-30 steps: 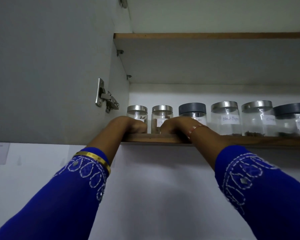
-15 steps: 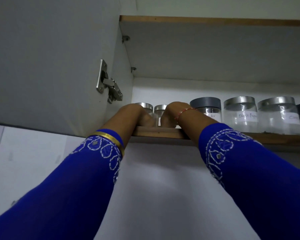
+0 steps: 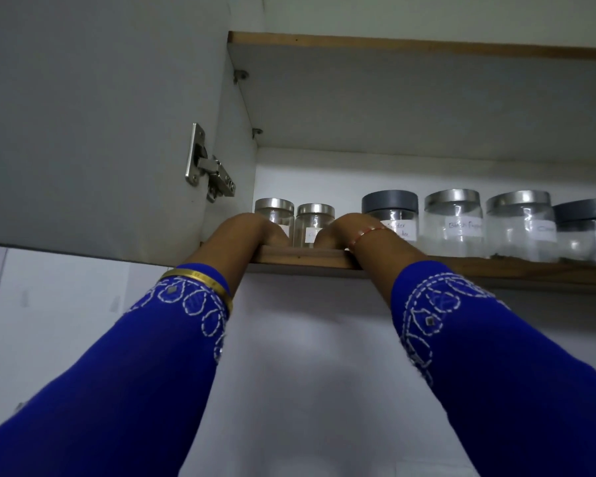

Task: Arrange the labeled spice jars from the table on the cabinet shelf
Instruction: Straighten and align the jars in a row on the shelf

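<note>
Your left hand (image 3: 255,232) reaches over the front edge of the cabinet shelf (image 3: 303,258) at the leftmost small jar (image 3: 275,215), and your right hand (image 3: 341,232) reaches in at the second small jar (image 3: 314,222) just beside it; both sets of fingers are hidden behind the wrists, so whether either hand grips its jar cannot be told. To the right, four larger labeled jars stand upright in a row on the same shelf, starting with a grey-lidded jar (image 3: 391,215) and a steel-lidded jar (image 3: 453,223).

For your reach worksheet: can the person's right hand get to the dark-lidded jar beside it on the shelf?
Probably yes: the right hand is already on the shelf, next to the dark-lidded jar, with nothing between them.
</note>
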`<action>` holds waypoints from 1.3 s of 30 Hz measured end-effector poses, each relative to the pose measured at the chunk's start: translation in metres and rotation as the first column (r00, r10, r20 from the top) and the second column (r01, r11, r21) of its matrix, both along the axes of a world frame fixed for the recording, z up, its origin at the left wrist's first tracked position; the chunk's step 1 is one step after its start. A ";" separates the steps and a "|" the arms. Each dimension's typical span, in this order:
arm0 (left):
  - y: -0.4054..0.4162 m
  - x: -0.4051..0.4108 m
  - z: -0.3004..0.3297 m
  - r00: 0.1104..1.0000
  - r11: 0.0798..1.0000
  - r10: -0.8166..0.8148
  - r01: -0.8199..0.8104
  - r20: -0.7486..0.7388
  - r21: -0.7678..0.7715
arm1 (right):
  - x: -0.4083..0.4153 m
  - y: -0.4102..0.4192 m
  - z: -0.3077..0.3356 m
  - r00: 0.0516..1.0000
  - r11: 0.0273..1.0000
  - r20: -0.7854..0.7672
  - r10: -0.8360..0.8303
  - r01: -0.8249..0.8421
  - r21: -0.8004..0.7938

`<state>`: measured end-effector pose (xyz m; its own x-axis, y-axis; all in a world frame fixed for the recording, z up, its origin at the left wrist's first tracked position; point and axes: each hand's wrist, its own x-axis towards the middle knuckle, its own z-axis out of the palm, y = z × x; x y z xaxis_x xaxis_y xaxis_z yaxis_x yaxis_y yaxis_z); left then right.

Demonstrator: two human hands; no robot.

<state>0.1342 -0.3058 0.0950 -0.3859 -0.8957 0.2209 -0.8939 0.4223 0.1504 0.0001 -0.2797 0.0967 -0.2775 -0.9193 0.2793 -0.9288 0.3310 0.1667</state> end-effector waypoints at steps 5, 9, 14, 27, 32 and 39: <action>0.012 -0.002 -0.004 0.994 0.985 0.100 -0.105 -0.040 -0.137 | -0.004 0.032 -0.008 0.955 0.980 0.221 0.196 -0.195 -0.025; 0.032 -0.004 -0.010 0.990 0.982 0.083 -0.101 -0.116 -0.160 | 0.002 0.069 -0.014 0.895 0.897 0.207 0.396 -0.328 -0.297; 0.053 -0.006 -0.028 0.980 0.948 -0.003 -0.060 -0.198 -0.313 | -0.020 0.096 -0.043 0.883 0.777 0.058 0.466 -0.377 -0.503; 0.109 -0.086 -0.049 0.965 0.874 -0.235 0.157 -0.118 -0.460 | -0.129 0.166 -0.064 0.960 0.804 0.044 0.275 -0.205 -0.558; 0.109 -0.111 -0.036 0.963 0.936 -0.256 0.224 -0.089 -0.271 | -0.151 0.167 -0.043 0.917 0.843 0.241 0.318 -0.157 -0.514; 0.096 -0.122 -0.021 0.957 0.958 -0.282 0.277 -0.069 -0.066 | -0.161 0.160 -0.023 0.918 0.930 0.282 0.278 -0.184 -0.318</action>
<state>0.0118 -0.2101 0.0743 -0.5992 -0.7399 0.3059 -0.7257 0.6633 0.1829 -0.1611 -0.1199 0.0741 -0.1841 -0.8649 0.4669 -0.9721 0.0899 -0.2169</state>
